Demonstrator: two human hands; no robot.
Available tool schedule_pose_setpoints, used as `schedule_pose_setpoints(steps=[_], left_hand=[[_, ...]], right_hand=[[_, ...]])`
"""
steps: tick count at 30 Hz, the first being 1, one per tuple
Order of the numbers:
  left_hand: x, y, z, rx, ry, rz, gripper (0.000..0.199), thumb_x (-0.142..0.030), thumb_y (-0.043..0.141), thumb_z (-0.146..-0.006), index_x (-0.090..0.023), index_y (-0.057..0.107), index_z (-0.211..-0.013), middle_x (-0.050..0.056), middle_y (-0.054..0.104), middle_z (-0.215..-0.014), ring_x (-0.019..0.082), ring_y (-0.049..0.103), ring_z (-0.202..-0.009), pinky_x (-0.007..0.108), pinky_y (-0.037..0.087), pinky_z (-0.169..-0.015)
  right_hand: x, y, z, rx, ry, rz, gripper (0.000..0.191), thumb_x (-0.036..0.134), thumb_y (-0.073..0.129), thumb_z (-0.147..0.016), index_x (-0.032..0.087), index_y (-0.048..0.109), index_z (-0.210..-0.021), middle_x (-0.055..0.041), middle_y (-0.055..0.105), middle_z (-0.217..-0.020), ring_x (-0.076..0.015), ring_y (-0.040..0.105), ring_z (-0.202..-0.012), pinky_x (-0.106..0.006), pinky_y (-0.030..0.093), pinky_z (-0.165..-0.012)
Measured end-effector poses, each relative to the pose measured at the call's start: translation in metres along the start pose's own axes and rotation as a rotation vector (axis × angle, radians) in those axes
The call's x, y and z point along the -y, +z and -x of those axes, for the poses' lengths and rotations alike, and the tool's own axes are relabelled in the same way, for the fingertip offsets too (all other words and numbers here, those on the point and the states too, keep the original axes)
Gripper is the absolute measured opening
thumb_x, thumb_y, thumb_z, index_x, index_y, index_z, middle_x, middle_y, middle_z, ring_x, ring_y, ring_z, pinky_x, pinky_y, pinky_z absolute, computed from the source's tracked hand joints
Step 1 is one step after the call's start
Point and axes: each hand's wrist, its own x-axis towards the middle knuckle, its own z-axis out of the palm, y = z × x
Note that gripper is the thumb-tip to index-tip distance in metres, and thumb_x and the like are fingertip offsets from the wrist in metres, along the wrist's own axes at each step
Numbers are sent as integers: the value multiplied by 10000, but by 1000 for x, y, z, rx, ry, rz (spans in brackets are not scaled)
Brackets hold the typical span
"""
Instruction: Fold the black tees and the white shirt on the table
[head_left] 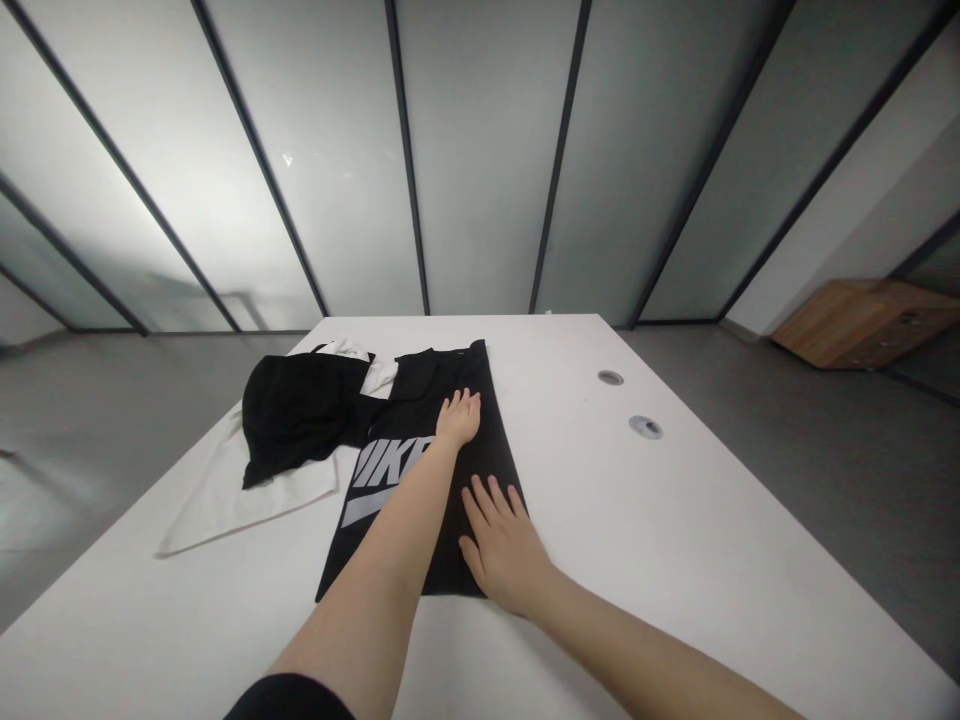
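A black garment with a large grey NIKE print (pixel 420 470) lies folded lengthwise on the table, and both my hands rest on it. My left hand (pixel 457 420) lies flat on its upper part, fingers together, gripping nothing. My right hand (pixel 499 545) presses flat near the garment's lower right edge, fingers spread. To the left, a crumpled black cloth (pixel 300 415) lies on a white garment (pixel 240 505), touching the printed garment's left side.
The white table (pixel 637 530) has several edges in view, with two round cable grommets (pixel 610 377) (pixel 645 427) at its right. Beyond lie a grey floor, frosted glass panels with dark frames, and a low wooden cabinet (pixel 862 325).
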Motion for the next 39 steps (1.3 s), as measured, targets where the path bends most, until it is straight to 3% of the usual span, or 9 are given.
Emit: schedule_pose_setpoints(steps=[8, 10, 13, 16, 19, 24, 27, 31, 39], left_hand=[[-4, 0, 3, -28, -5, 26, 623, -303, 99, -1116, -185, 435, -1627, 96, 377, -1711, 263, 277, -1612, 515, 224, -1309], [-4, -2, 5, -39, -13, 31, 625, -303, 95, -1117, -194, 458, -1613, 93, 390, -1706, 261, 291, -1607, 510, 246, -1303], [-6, -5, 9, -57, -20, 36, 625, -307, 100, -1119, -195, 508, -1579, 95, 417, -1692, 255, 320, -1596, 483, 286, -1290], [-7, -8, 13, -75, -5, 36, 603, -297, 132, -1122, -188, 557, -1537, 103, 454, -1670, 251, 360, -1577, 470, 310, -1279], [-8, -12, 17, -96, 6, 38, 552, -291, 204, -1119, -185, 599, -1489, 107, 493, -1644, 258, 387, -1561, 491, 323, -1268], [-26, -22, 26, -182, 150, -62, 363, -253, 484, -1024, -223, 741, -1278, 87, 570, -1580, 289, 376, -1560, 535, 245, -1302], [-52, -21, 48, -197, 185, -108, 392, -255, 466, -1025, -186, 717, -1319, 112, 590, -1556, 296, 395, -1545, 509, 277, -1290], [-78, -1, 100, -85, 187, -134, 565, -361, 475, -1026, -105, 548, -1523, 176, 466, -1650, 358, 359, -1562, 543, 315, -1260], [-77, 14, 146, -120, 151, -85, 640, -413, 364, -1074, -42, 447, -1588, 207, 466, -1641, 341, 391, -1547, 492, 320, -1261]], right_hand=[[3, -12, 19, 120, -122, -108, 697, 494, 370, -1096, 117, 321, -1681, -136, 162, -1761, -349, 99, -1644, -575, 70, -1332], [1, -25, 18, 153, -203, -180, 621, 460, 394, -1099, 155, 433, -1639, -126, 271, -1743, -329, 195, -1631, -541, 142, -1331], [-7, -43, 16, 154, -321, -338, 460, 385, 407, -1108, 240, 648, -1472, -81, 634, -1517, -252, 550, -1435, -412, 399, -1221], [-21, -47, 11, 0, -304, -431, 393, 302, 417, -1101, 239, 717, -1347, -67, 770, -1230, -206, 704, -1126, -350, 537, -1019], [-37, -40, 4, -139, -226, -370, 319, 205, 539, -1018, 215, 732, -1271, -101, 740, -1186, -243, 674, -1084, -397, 546, -973], [-52, -41, -2, -27, -196, -463, 279, 112, 607, -915, 251, 774, -1090, -54, 748, -1053, -221, 691, -987, -364, 547, -921], [-58, -47, -2, -110, -132, -624, 288, 108, 515, -927, 243, 757, -1008, -19, 759, -925, -184, 705, -859, -317, 543, -838], [-71, -46, -3, -402, 3, -725, 256, 190, 469, -953, 222, 722, -936, -4, 703, -766, -171, 659, -699, -287, 513, -692], [-80, -34, -11, -560, 21, -649, 245, 273, 506, -979, 225, 746, -977, -47, 754, -912, -207, 702, -849, -319, 539, -794]])
